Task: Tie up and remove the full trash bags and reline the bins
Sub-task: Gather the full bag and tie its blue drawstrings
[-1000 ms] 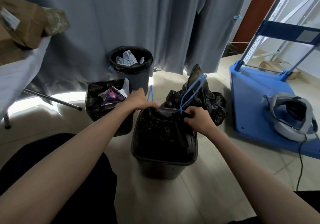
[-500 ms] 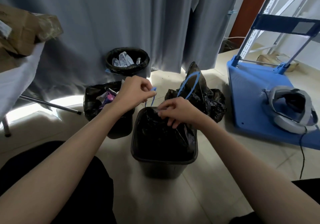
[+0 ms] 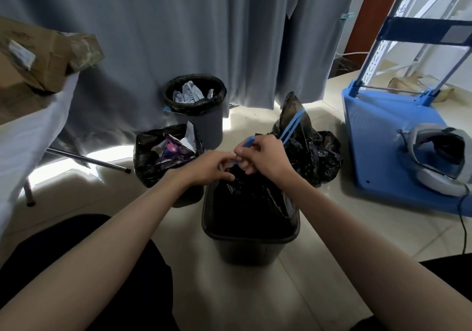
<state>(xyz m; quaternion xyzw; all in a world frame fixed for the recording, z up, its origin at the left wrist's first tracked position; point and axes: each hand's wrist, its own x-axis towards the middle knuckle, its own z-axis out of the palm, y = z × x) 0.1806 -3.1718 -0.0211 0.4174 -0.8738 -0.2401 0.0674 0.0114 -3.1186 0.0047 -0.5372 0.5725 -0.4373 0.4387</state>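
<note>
A dark square bin (image 3: pixel 249 240) stands on the floor in front of me with a black trash bag (image 3: pixel 251 200) gathered inside it. My left hand (image 3: pixel 208 168) and my right hand (image 3: pixel 265 157) meet above the bag's bunched top. Each pinches part of the blue drawstring (image 3: pixel 249 141), whose end sticks up beside my right fingers. Behind it lies a tied black bag (image 3: pixel 309 151) with a blue loop. A second open full bag (image 3: pixel 166 154) sits to the left, and a round lined bin (image 3: pixel 195 108) with paper stands by the curtain.
A blue hand cart (image 3: pixel 393 136) lies at the right with a grey headset (image 3: pixel 439 157) and its cable on it. A cloth-covered table (image 3: pixel 33 131) with cardboard boxes (image 3: pixel 38 62) is at the left. A grey curtain (image 3: pixel 204 29) hangs behind the bins.
My hands have come together over the middle of the bag. The bag's mouth has been pulled off the rim and gathered shut, and my right hand now holds the drawstring end.
</note>
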